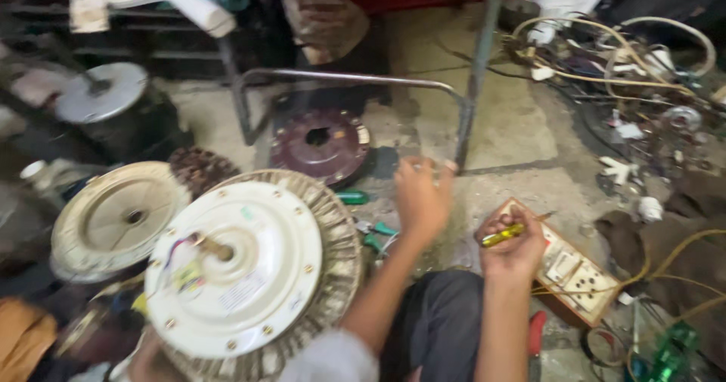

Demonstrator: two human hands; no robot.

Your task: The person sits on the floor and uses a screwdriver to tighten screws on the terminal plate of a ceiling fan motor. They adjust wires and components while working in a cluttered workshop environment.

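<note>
The right hand grips a yellow-handled screwdriver over the switchboard at four o'clock. The left hand hovers half-curled, empty, above the floor. The fan motor at eight o'clock looks opened, wires exposed, reassembly undone.

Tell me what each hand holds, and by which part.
The right hand grips a yellow translucent screwdriver by its handle. The left hand appears empty, though blurred.

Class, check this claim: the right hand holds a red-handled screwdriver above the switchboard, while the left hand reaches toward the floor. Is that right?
Not quite. The head view shows the screwdriver in the right hand has a yellow handle, not red. The rest stands: it is above the switchboard, and the left hand reaches toward the floor.
</note>
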